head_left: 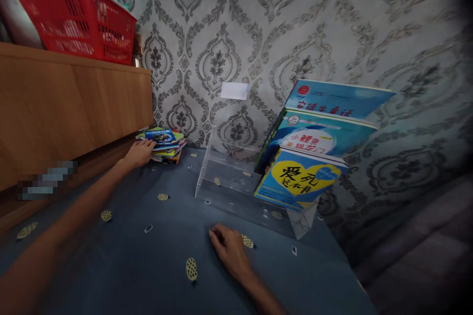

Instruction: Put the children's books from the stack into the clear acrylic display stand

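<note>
My left hand [141,152] reaches to a pile of books [168,153] lying flat on the table by the wall. Its fingers are closed on the near left edge of the top book [161,138], which has a blue cover. Below the front of a clear acrylic book stand [236,209], my right hand [229,250] rests on the tablecloth, fingers curled in and nothing seen in them. On the right half of the stand lean a blue picture book [338,98] at the back, a teal one [342,135] in the middle and a yellow-heart one [295,177] in front.
A wooden cabinet [74,113] borders the left side, bearing a red plastic basket [84,24] with things in it. Patterned wallpaper [221,54] rises behind the stand. A dark blue tablecloth [136,261] with pineapple prints covers the table. A white label [235,90] marks the stand's top.
</note>
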Available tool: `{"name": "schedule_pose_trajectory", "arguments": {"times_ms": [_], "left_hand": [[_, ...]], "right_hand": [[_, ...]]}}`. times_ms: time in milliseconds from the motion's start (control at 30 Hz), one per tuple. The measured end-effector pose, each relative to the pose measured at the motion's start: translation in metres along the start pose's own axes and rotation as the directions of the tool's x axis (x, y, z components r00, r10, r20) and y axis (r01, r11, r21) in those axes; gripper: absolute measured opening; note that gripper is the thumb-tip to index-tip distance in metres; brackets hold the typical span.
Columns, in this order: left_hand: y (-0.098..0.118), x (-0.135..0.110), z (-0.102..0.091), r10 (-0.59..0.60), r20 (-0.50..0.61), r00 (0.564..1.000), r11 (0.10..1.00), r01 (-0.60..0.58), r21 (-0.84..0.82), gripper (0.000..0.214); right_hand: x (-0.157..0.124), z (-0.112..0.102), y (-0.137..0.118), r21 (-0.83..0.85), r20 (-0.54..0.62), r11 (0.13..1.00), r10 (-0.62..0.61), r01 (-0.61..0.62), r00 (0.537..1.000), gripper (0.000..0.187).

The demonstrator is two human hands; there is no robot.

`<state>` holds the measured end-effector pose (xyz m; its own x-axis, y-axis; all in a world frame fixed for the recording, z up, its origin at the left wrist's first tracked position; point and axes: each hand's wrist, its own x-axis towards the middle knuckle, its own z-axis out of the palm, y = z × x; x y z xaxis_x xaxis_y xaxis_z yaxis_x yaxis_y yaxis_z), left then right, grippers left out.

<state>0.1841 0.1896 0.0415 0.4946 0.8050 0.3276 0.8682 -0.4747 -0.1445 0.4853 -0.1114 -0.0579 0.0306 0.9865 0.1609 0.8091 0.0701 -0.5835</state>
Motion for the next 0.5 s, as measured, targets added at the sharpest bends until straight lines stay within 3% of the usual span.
{"name": "schedule_pose_trajectory", "arguments": {"times_ms": [167,500], "left_hand": [[0.014,0.007,-0.002,-0.035,0.014,0.999,0.998,0.034,0.052,0.041],[0.010,0.033,-0.018,-0.110,0.032,0.993,0.993,0.108,0.050,0.031]], "right_hand": [[0.000,-0.002,-0.002,0.004,0.003,1.000,0.009,-0.009,1.000,0.030],[0.000,-0.002,-0.002,0.008,0.006,1.000,-0.005,0.005,1.000,0.028]]}}
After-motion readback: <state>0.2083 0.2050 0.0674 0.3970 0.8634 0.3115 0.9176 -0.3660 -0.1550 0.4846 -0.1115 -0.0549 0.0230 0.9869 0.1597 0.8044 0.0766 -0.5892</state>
